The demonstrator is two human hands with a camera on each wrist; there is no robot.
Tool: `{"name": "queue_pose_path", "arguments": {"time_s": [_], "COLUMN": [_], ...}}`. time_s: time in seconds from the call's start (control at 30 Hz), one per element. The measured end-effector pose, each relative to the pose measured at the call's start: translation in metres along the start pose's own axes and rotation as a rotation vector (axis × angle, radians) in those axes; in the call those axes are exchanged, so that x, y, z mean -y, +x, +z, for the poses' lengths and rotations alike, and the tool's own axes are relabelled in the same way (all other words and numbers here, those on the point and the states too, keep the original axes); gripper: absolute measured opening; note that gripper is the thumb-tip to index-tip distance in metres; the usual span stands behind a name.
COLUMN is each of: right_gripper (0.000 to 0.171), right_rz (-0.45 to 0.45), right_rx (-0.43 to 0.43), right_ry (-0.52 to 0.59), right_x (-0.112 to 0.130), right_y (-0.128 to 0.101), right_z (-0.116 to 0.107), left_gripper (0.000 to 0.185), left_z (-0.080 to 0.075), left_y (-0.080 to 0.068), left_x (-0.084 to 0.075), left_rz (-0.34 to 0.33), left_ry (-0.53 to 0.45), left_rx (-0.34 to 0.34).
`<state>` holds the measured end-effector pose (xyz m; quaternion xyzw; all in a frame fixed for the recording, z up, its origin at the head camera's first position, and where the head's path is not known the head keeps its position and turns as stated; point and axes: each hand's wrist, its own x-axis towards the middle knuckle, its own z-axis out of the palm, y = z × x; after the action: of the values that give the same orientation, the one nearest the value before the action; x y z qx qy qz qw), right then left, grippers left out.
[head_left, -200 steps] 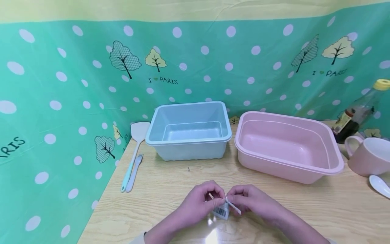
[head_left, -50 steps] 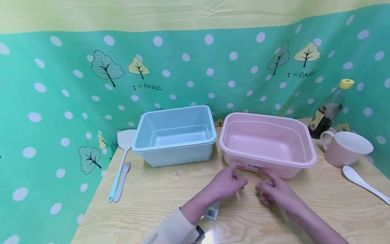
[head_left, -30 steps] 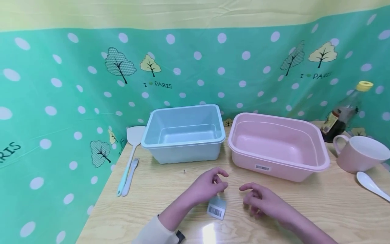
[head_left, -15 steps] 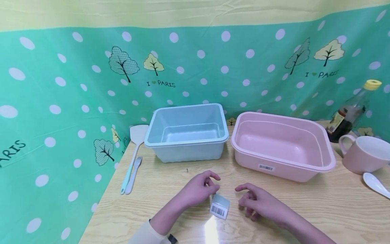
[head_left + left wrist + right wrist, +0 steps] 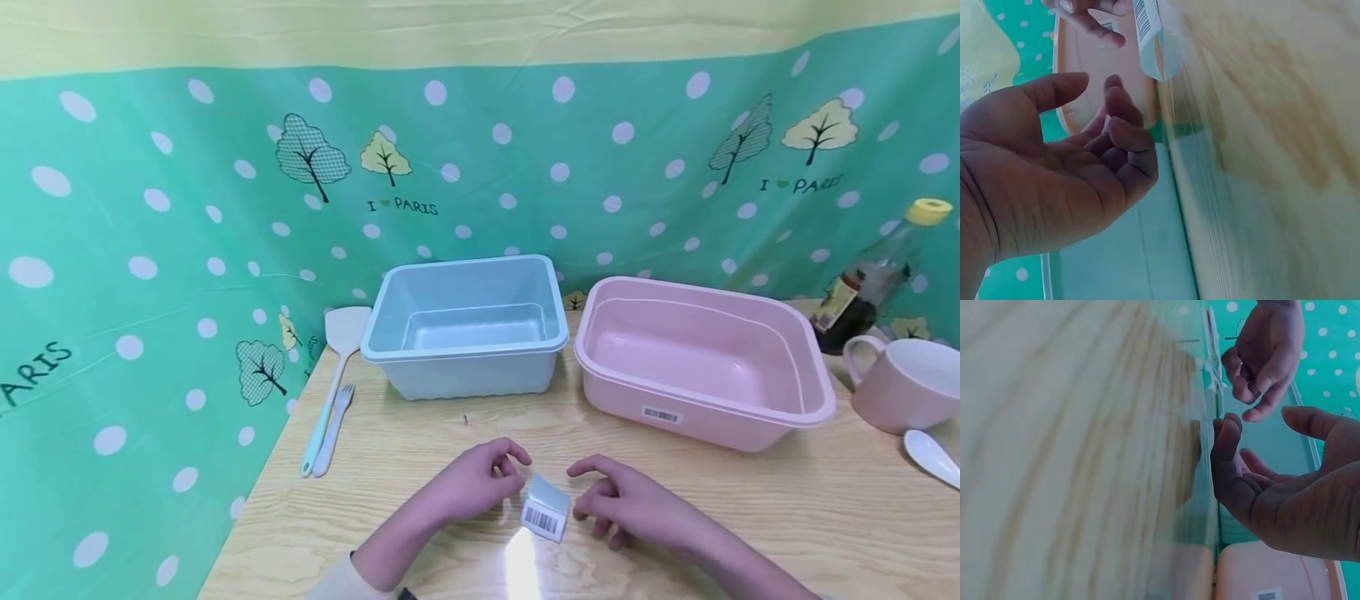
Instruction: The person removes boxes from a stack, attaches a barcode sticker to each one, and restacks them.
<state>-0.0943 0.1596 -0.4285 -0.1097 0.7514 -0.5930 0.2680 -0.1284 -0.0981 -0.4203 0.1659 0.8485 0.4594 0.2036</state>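
Note:
A small folded piece of paper bearing a barcode (image 5: 544,518) stands on the table between the two hands, its pale upper flap bent up. Just to its left, the left hand (image 5: 480,481) holds nothing, its fingers loosely bent and thumb apart. On the other side, the right hand (image 5: 626,500) is close to the paper with an extended index finger and nothing in its grasp. Both palms appear bare in the wrist views. A barcode sticker (image 5: 662,415) is on the front wall of the pink basin (image 5: 675,392), behind the hands.
Left of the pink basin stands a blue basin (image 5: 465,375). A spatula (image 5: 330,408) and a fork (image 5: 335,429) lie at the left. At the right are a sauce bottle (image 5: 862,292), a pink mug (image 5: 903,392) and a white spoon (image 5: 930,458).
Earlier both hands pinched the barcode paper; later their index fingers touched the sticker on the pink basin. Since then both hands have drawn back to either side of the paper.

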Motion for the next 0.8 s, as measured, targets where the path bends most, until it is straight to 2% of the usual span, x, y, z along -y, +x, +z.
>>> {"name": "queue_pose_path", "arguments": {"time_s": [0.23,0.43,0.8], "right_gripper": [0.055,0.057,0.054], "right_rz": [0.017,0.013,-0.019], "right_rx": [0.015,0.030,0.064], "right_ry": [0.010,0.026,0.040], "right_x": [0.001,0.004,0.007], "right_y": [0.005,0.010,0.017], "right_z": [0.004,0.007,0.010], "left_gripper": [0.020,0.023,0.014], "left_z": [-0.004,-0.004,-0.004], "left_y": [-0.010,-0.011,-0.008], "left_x": [0.004,0.007,0.008], "left_rz": [-0.013,-0.028,0.013], "left_ry": [0.050,0.043,0.050], "left_rx": [0.058,0.110,0.114]}}
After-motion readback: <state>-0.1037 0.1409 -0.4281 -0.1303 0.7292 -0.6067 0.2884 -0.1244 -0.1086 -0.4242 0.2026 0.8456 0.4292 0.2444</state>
